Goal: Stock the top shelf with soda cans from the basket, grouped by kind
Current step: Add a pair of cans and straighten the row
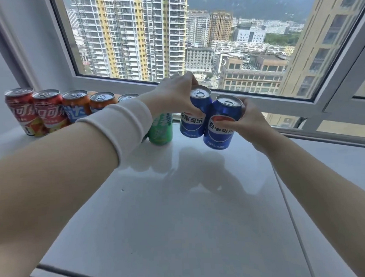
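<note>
A row of cans stands along the back of the white top shelf (180, 201) under the window. From the left: two red cola cans (21, 112) (48, 110), two orange cans (76, 105) (101, 102), a can top (128, 97) mostly hidden by my forearm, and a green can (161, 129). My left hand (175, 92) grips a blue cola can (194, 114) at its rim, standing beside the green one. My right hand (248, 123) grips a second blue cola can (221, 124), tilted and touching the first, its base just above the shelf.
The window frame (249, 97) runs right behind the cans, with an opened sash (343, 102) at the right. The shelf's front edge (99, 276) is near the bottom of the view. A seam (284, 196) crosses the shelf on the right.
</note>
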### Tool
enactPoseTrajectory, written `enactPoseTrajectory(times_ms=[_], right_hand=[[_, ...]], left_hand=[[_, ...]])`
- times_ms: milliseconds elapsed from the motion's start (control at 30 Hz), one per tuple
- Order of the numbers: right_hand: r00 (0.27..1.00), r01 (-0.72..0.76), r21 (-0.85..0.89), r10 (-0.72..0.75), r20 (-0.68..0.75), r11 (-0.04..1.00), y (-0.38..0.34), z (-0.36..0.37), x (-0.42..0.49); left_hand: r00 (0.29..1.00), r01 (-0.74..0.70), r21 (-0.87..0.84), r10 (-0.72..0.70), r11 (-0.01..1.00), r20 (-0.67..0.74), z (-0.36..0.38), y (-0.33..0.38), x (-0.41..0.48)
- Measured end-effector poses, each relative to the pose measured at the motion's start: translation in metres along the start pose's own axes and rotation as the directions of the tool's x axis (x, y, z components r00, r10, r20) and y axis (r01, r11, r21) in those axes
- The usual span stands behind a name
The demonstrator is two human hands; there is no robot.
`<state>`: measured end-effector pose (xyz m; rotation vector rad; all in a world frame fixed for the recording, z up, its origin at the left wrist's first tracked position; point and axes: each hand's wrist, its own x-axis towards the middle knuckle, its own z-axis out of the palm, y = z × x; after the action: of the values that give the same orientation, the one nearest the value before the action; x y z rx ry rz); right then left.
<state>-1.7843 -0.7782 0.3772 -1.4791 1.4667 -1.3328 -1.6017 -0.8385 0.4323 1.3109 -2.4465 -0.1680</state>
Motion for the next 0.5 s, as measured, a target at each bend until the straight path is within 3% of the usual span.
enactPoseTrajectory(times_ms=[500], right_hand=[[0.994,-0.002,-0.053,0.008,0.113,0.999,0.019,0.004,0.026]], left_hand=[[0.996,0.073,0.109,-0.079,0.991,0.044,0.015,-0.019,0.000]])
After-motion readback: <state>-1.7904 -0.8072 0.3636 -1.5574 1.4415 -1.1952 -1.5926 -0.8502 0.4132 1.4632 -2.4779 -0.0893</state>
